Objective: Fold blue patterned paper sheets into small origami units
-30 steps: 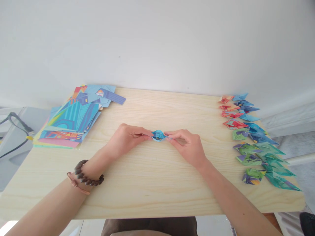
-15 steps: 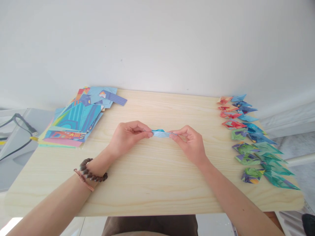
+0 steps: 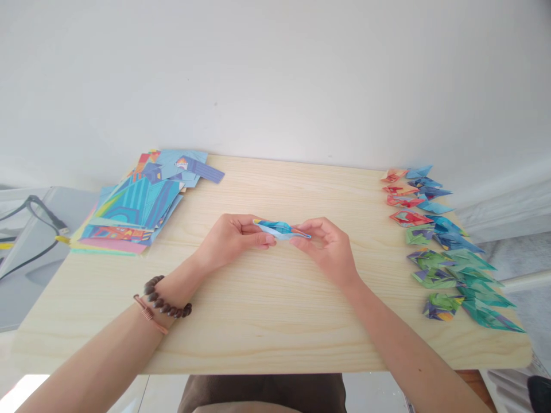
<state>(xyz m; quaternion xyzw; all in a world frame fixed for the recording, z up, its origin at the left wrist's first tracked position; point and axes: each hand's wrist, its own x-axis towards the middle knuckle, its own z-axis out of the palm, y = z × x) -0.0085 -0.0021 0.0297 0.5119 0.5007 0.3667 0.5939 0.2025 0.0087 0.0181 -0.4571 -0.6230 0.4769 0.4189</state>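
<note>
Between my hands, over the middle of the table [image 3: 267, 321], is a small folded paper boat [image 3: 282, 230], narrow and pointed at both ends. Light blue shows along its near side, with brighter blue and some orange inside. My left hand [image 3: 236, 236] pinches its left part, thumb in front and fingers behind. The right end sits in the grip of my right hand [image 3: 327, 244], between thumb and fingers. Parts of the fingers behind the paper are hidden.
A loose pile of patterned paper sheets [image 3: 138, 206] lies at the table's left. Along the right edge stand two rows of folded paper pieces, reddish and green ones [image 3: 407, 218] beside blue and teal ones [image 3: 469, 258]. A wall [image 3: 275, 80] rises behind; black cables [image 3: 32, 206] hang at far left.
The folded paper has opened and tilted, so its blue and orange inside now shows. My left hand has shifted slightly right, its thumb moving along the near side.
</note>
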